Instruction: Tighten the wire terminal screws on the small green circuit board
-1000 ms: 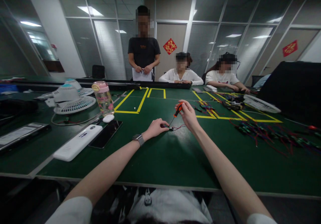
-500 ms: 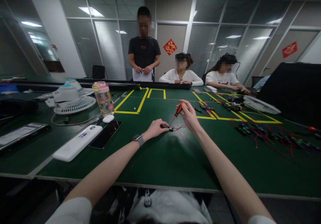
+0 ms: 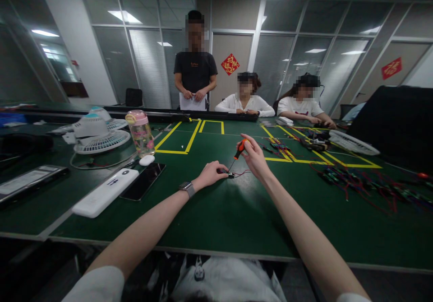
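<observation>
My right hand [image 3: 254, 155] is closed around the orange and black handle of a screwdriver [image 3: 240, 150]. Its thin shaft slants down to the left, and the tip meets or nearly meets a small circuit board with wires [image 3: 231, 175] on the green table. With thumb and fingers, my left hand [image 3: 212, 174] pinches the left end of that board against the tabletop. Thin red and dark wires trail off to the board's right. My fingers hide part of the board, and its details are too small to make out.
Left of my hands lie a dark phone [image 3: 144, 182], a white power bank [image 3: 106, 192] and a pink-lidded bottle [image 3: 140, 132], with white fans [image 3: 98, 132] behind. Wired boards [image 3: 358, 180] are heaped at right. Yellow tape [image 3: 171, 151] marks the green table [image 3: 203, 220]. Three people are across it.
Both hands hold nearly the same position, with the screwdriver still at the small board. The handle looks slightly turned in my right fingers. The whole view has shifted a little.
</observation>
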A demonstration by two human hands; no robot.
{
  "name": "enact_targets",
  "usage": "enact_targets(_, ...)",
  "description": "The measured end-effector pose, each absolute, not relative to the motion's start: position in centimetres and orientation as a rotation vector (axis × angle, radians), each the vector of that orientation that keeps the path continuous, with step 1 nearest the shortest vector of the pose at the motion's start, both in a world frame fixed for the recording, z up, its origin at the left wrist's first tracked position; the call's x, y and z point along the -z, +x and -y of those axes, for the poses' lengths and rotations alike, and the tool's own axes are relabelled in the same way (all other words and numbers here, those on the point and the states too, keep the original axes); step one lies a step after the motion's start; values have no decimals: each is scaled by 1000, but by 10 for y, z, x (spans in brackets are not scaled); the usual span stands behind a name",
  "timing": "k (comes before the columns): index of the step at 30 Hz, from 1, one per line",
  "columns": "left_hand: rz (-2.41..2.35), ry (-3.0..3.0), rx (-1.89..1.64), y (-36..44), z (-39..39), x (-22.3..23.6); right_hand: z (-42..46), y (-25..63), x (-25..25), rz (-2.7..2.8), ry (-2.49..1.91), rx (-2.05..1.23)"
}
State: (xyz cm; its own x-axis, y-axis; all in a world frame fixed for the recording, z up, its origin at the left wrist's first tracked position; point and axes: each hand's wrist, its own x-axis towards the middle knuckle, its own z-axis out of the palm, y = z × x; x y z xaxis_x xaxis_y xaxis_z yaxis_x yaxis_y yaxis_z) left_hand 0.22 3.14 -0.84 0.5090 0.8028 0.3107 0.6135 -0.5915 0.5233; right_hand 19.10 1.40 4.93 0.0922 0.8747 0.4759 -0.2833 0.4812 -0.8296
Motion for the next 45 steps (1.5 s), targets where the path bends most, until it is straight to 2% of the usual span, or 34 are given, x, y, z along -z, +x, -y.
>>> enact_targets(6,-1172,2408,-756,3,-30,6,-13,189,-49,1153,-601,-1003)
enact_targets(12,-1175,2427,-749,3,-32,8,-12,188,-49,1180,-678,-863)
enact_targets(19,-1181,2419,-766,3,-32,9,-13,191,-49,1107,-622,-973)
enact_targets(34,-1176,2414,-758,3,-29,6,-12,189,-48,1124,-644,-910)
enact_targets(45,-1153,2420,-765,2,-32,9,-12,186,-48,1099,-568,-1028)
